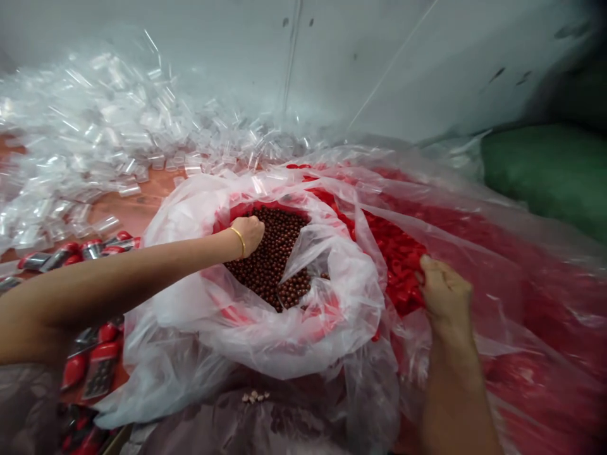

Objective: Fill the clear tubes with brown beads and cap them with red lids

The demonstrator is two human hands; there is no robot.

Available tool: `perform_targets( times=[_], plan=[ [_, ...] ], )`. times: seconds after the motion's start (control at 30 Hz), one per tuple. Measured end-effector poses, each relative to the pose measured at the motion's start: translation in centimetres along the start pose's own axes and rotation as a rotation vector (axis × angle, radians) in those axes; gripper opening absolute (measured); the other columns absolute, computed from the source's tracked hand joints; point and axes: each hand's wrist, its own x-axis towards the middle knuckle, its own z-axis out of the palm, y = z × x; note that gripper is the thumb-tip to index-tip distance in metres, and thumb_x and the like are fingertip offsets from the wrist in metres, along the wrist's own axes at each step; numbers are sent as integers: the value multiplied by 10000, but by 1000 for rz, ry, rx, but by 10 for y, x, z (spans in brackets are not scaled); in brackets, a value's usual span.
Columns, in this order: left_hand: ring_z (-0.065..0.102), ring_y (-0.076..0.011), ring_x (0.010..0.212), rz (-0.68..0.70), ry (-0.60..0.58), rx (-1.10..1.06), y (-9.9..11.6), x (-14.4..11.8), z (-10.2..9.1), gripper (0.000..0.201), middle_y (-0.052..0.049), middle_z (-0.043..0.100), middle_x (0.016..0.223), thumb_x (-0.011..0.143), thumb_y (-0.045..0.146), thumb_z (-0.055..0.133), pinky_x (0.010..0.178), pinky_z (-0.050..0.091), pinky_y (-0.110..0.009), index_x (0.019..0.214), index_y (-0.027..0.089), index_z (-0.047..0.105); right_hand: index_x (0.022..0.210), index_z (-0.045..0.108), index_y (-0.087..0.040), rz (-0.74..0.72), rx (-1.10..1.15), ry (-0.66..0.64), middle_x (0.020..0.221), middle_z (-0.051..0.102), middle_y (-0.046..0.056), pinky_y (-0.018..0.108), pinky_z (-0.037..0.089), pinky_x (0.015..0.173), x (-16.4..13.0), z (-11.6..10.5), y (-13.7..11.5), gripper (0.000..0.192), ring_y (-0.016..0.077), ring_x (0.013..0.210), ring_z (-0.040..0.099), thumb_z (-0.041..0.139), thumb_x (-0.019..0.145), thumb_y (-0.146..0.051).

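Here, left hand [247, 232] fisted in brown beads [272, 259] inside the clear bag [265, 341] | right hand [443, 294] fingers in red caps [393, 249], closure hidden | beads small, hard, likely slippery — best scooped, not pinched.

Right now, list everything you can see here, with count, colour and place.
beads: many, dark brown, in the open middle bag
middle bag: one, clear plastic
caps: many, red, in the big bag on the right
clear tubes: large heap, far left
filled tubes: several, red-capped, near left
green sack: one, far right
bracelet: one, gold, left wrist
left hand: closed, in the beads
right hand: on the caps
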Motion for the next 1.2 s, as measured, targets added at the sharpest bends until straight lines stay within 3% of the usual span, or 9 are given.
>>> perform_targets(
  times=[0.1, 0.2, 0.37, 0.5, 0.6, 0.67, 0.8, 1.0, 1.2],
  plan=[
    [572, -343, 1062, -13, -86, -123, 8, -11, 11, 231, -256, 617, 1045, 732, 22, 544, 854, 486, -443, 916, 39, 681, 648, 581, -176, 196, 553, -34, 585, 520, 6, 213, 220, 379, -12, 14, -26, 322, 71, 439, 356, 677, 576, -475],
    [575, -325, 1073, -13, -123, -312, 23, 2, 26, 234, -235, 626, 1034, 666, -18, 585, 907, 471, -418, 860, 59, 690, 633, 617, -147, 216, 760, -171, 491, 466, -23, 195, 94, 348, -23, 21, -52, 297, 34, 374, 264, 696, 580, -428],
    [622, -279, 968, -49, -64, -597, 37, 37, 46, 199, -169, 665, 925, 661, 50, 628, 872, 490, -370, 853, 78, 675, 647, 641, -143, 243, 824, -294, 413, 400, -66, 185, 158, 345, -36, 18, -73, 312, 9, 306, 231, 697, 610, -448],
    [634, -147, 835, -11, 16, -936, 36, 50, 43, 237, -69, 685, 902, 747, 116, 583, 791, 512, -260, 978, 109, 636, 641, 636, -142, 249, 839, -385, 389, 351, -72, 182, 156, 339, -42, 18, -82, 370, 9, 285, 225, 691, 610, -507],
    [624, -88, 747, 39, 50, -1167, 31, 48, 34, 353, -55, 683, 911, 707, 9, 548, 724, 511, -215, 1044, 101, 591, 651, 646, -149, 244, 849, -407, 395, 343, -73, 182, 164, 339, -47, 20, -88, 386, 8, 282, 216, 665, 628, -534],
    [619, -84, 715, 51, 54, -1457, 26, 41, 29, 372, -62, 676, 909, 664, -24, 557, 696, 507, -225, 1014, 100, 574, 680, 664, -152, 233, 861, -425, 416, 357, -72, 184, 171, 342, -50, 20, -91, 370, 5, 282, 218, 653, 641, -520],
    [636, -116, 787, 141, -38, -1970, 14, 15, 24, 422, -56, 668, 944, 573, 59, 748, 742, 509, -269, 934, 137, 544, 760, 657, -164, 147, 847, -508, 486, 435, -64, 187, 188, 344, -56, 18, -97, 269, 13, 305, 268, 660, 656, -412],
    [634, -138, 841, 224, -124, -2002, 17, -22, 15, 493, -57, 655, 938, 591, 284, 825, 779, 509, -294, 981, 145, 557, 835, 584, -201, 19, 720, -672, 578, 545, -63, 179, 209, 319, -68, 47, -112, 320, 27, 330, 335, 702, 667, -446],
    [560, -62, 660, 247, -36, -1850, 22, -29, 14, 295, 25, 602, 749, 650, 181, 745, 653, 477, -206, 862, 112, 553, 910, 640, -191, -146, 583, -659, 523, 471, -76, 188, 261, 337, -71, 86, -120, 317, 45, 360, 340, 591, 764, -469]
  ],
)
